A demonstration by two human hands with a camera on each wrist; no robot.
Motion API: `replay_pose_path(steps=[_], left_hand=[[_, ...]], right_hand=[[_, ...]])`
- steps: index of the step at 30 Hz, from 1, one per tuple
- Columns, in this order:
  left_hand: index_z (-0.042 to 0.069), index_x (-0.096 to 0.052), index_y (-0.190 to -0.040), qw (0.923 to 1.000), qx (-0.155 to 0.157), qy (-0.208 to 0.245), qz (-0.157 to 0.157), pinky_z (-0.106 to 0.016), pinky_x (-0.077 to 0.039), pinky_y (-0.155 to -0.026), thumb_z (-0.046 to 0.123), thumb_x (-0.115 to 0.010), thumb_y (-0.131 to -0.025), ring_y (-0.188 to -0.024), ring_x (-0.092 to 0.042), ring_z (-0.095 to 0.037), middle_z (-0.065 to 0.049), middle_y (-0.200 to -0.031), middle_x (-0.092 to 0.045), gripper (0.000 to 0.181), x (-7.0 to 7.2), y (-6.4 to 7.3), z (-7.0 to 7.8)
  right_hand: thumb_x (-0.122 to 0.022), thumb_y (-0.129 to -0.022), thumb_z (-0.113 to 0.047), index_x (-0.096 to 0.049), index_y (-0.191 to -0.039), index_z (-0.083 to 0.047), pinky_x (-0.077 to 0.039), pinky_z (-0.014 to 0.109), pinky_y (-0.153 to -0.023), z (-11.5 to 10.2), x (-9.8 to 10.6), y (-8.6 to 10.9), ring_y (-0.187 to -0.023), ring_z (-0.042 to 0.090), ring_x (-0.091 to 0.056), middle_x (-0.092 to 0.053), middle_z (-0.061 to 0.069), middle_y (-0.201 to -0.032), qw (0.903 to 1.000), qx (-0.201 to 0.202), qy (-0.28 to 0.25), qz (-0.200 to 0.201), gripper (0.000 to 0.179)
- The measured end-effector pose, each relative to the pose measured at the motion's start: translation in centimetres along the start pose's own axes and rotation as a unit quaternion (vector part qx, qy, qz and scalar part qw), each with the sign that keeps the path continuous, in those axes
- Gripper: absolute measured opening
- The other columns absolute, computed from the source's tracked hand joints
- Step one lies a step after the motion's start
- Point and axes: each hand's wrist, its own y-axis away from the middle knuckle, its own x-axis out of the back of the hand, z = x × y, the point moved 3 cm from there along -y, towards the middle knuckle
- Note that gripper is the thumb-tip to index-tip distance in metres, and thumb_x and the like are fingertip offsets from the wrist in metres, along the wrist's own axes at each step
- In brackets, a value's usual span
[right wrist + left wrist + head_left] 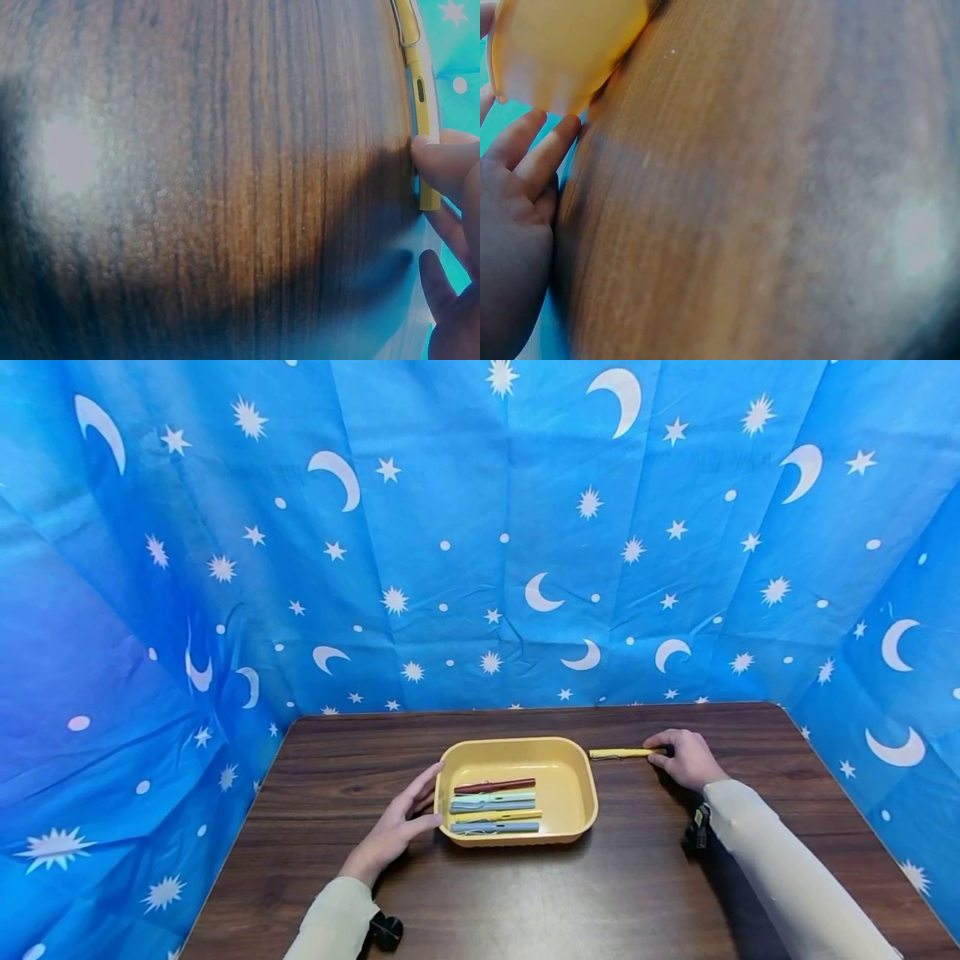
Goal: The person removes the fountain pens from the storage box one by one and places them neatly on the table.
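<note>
A yellow tray (567,793) lies on the table. My left hand (397,821) rests against its left side, thumb near the front corner and fingers along the outer wall; in the left wrist view those fairly straight fingers (551,154) touch the tray (570,52). Several pens lie side by side in the tray's left part: a dark red pen (495,786), a mint pen, two blue-grey pens and a yellow pen (498,816). Just right of the tray, my right hand (690,760) pinches another yellow pen (618,753) near one end; its wire clip shows in the right wrist view.
The dark wood table (637,885) extends around the tray. A blue curtain (450,568) with white moons and stars hangs behind and at both sides. Small black devices (386,932) are worn at both wrists.
</note>
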Motion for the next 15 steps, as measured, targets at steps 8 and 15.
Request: replay_pose_path(steps=[8,15], left_hand=[[0.028,-0.030,-0.168,1.0000,-0.004,-0.004,-0.002,-0.066,-0.029,-0.120,0.012,-0.066,-0.103,-0.152,-0.038,-0.040,-0.011,-0.170,-0.034,0.076,0.07,0.01,-0.25],[0.029,-0.030,-0.167,1.0000,0.000,0.005,0.000,-0.065,-0.028,-0.121,0.013,-0.067,-0.103,-0.152,-0.038,-0.038,-0.009,-0.170,-0.034,0.076,0.01,0.00,-0.06]], right_hand=[[-0.076,-0.096,-0.005,-0.079,-0.116,-0.001,-0.048,0.065,-0.105,-0.15,0.15,-0.03,-0.115,0.044,-0.064,-0.072,0.025,-0.124,1.0000,-0.003,0.002,-0.007,0.021],[-0.075,-0.097,-0.010,-0.076,-0.122,0.000,-0.047,0.066,-0.106,-0.05,0.32,-0.16,-0.120,0.046,-0.062,-0.070,0.025,-0.127,0.9999,0.005,-0.005,-0.013,0.027]])
